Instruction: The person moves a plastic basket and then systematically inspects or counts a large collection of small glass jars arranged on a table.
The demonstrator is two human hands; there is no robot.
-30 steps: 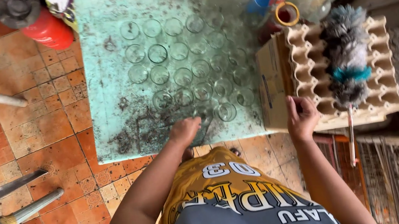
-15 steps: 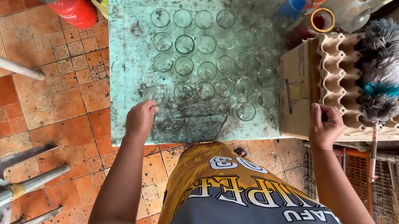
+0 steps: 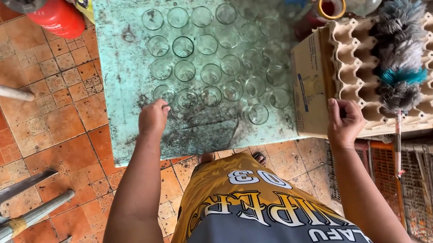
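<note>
Worn green tabletop (image 3: 122,67) over orange tiles (image 3: 56,122); left hand (image 3: 153,118) curled, empty, by glasses (image 3: 206,54) at twelve o'clock; right hand (image 3: 344,122) loosely curled at the egg tray (image 3: 353,61).

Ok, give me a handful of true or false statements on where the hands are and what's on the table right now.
1. The left hand is at the near left corner of the rows of glasses. True.
2. The right hand holds a glass. False: it rests at the near edge of the egg tray and holds no glass.
3. A feather duster lies on the egg tray. True.
4. The glasses stand on the tiled floor. False: they stand on the green table.
5. The egg tray is full of eggs. False: the cups that show are empty.
</note>
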